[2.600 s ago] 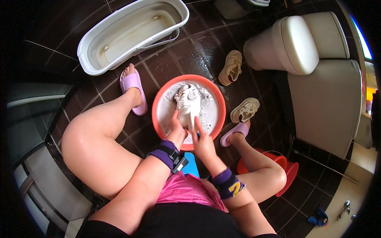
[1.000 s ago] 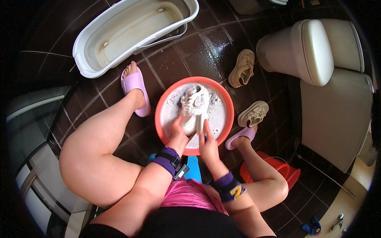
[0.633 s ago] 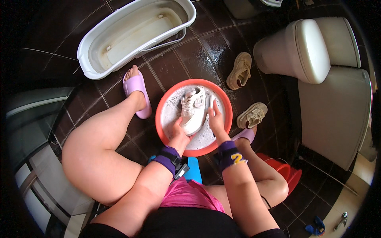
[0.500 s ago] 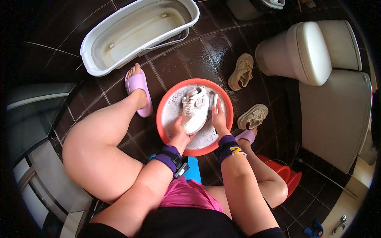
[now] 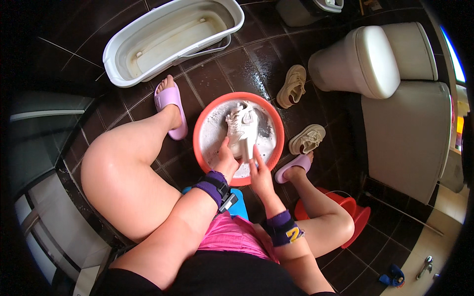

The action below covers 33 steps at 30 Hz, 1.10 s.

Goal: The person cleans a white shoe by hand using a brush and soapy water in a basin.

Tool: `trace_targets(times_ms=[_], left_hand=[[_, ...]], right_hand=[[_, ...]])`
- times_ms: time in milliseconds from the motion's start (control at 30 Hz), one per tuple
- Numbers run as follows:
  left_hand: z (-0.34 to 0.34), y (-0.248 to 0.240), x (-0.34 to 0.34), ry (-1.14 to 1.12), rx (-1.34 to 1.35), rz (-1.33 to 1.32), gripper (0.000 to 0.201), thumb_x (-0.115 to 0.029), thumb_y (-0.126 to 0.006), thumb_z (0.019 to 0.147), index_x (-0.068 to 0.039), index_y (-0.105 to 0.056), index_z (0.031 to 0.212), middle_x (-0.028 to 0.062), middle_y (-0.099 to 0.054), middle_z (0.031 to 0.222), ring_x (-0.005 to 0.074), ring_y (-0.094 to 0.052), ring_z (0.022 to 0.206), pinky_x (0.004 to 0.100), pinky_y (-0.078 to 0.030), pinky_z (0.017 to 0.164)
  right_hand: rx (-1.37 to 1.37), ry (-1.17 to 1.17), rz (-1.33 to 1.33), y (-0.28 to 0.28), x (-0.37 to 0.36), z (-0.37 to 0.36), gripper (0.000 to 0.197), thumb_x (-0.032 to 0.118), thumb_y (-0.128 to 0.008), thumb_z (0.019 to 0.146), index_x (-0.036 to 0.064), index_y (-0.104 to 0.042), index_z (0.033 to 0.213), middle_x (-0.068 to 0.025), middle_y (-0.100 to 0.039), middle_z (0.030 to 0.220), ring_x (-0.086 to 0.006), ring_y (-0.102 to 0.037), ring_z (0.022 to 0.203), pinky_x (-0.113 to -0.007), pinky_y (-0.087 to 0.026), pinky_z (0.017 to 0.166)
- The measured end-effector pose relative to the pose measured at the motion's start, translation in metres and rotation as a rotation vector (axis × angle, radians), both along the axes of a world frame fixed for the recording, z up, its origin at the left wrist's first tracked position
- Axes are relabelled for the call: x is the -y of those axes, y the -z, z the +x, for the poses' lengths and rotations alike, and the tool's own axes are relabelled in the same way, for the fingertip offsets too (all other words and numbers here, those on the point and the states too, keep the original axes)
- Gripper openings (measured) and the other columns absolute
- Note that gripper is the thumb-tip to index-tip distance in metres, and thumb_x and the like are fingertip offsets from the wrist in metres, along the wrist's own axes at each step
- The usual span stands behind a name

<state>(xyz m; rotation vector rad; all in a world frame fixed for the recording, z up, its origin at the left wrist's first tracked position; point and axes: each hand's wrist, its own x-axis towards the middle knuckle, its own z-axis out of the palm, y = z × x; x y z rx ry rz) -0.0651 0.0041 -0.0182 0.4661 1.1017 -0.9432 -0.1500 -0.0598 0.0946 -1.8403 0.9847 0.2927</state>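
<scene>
Likely, the white shoe (image 5: 241, 127) will feel light to moderate, heavier if its lining has soaked up water. It sits in the red-orange basin (image 5: 199, 140) among foamy water (image 5: 212, 129), toe toward you, laces to your left. Expect a soft, yielding upper that slides under wet skin, and a firmer sole that resists bending; nothing about it looks fragile. Your surest hold should be around the toe and sole edge, or at the stiffer heel; the laces would probably give and slip.

Your left hand (image 5: 226, 161) is clamped on the toe end, thumb along its near left side, the other fingers mostly out of sight beneath. Your right hand (image 5: 260, 176) is closed on a white brush (image 5: 248, 149), which lies over the right side of the toe.

You can't see the brush's bristles, so whether they press on the shoe is hard to tell. The shoe's underside is hidden, foam masks the water's depth, and white brush against white shoe leaves their border faint.
</scene>
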Motion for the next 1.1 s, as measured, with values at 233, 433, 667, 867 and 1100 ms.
trace_targets(times_ms=[233, 433, 667, 867, 1100], left_hand=[[0.013, -0.032, 0.007, -0.048, 0.068, -0.149, 0.047, -0.041, -0.036, 0.098, -0.007, -0.052, 0.127, 0.0137, -0.056, 0.124, 0.0307, -0.058, 0.109, 0.0466, -0.055, 0.086], [-0.002, -0.063, 0.019, 0.106, 0.000, -0.148, 0.049, -0.045, -0.033, 0.099, -0.007, -0.057, 0.116, 0.0131, -0.062, 0.100, 0.0243, -0.063, 0.078, 0.0382, -0.059, 0.069], [-0.032, -0.037, 0.010, 0.416, 0.031, 0.013, 0.061, -0.066, -0.027, 0.092, -0.014, -0.059, 0.097, 0.0042, -0.061, 0.077, 0.0185, -0.056, 0.065, 0.0338, -0.047, 0.058], [-0.038, -0.063, 0.006, 0.542, 0.057, 0.079, 0.060, -0.070, -0.031, 0.088, -0.017, -0.056, 0.102, 0.0028, -0.059, 0.081, 0.0187, -0.053, 0.075, 0.0378, -0.042, 0.071], [-0.023, -0.060, -0.013, 0.730, 0.364, 0.355, 0.053, -0.067, -0.054, 0.082, -0.017, -0.057, 0.100, -0.0007, -0.056, 0.080, 0.0123, -0.046, 0.069, 0.0365, -0.039, 0.064]], right_hand=[[0.132, 0.506, 0.223, 0.022, 0.034, -0.009, 0.055, 0.028, -0.049, 0.098, 0.0232, -0.028, 0.149, 0.0042, -0.044, 0.063, -0.0040, -0.040, 0.051, -0.020, -0.034, 0.040], [0.211, 0.496, 0.223, 0.005, 0.022, -0.010, 0.059, 0.031, -0.053, 0.097, 0.0203, -0.027, 0.149, 0.0072, -0.042, 0.065, -0.0024, -0.038, 0.051, -0.018, -0.031, 0.041], [0.430, 0.302, -0.026, 0.032, 0.022, -0.011, 0.096, 0.024, -0.079, 0.076, -0.0063, -0.020, 0.146, -0.0239, -0.046, 0.136, -0.0213, -0.057, 0.107, -0.030, -0.050, 0.085], [0.381, 0.416, 0.189, 0.050, 0.031, -0.020, 0.100, 0.026, -0.080, 0.073, -0.0046, -0.019, 0.147, -0.0227, -0.058, 0.117, -0.0213, -0.062, 0.089, -0.029, -0.052, 0.071], [0.317, 0.479, 0.182, 0.063, 0.018, -0.026, 0.110, 0.036, -0.080, 0.070, -0.0022, -0.013, 0.148, -0.0152, -0.054, 0.099, -0.0171, -0.048, 0.070, -0.028, -0.038, 0.058]])
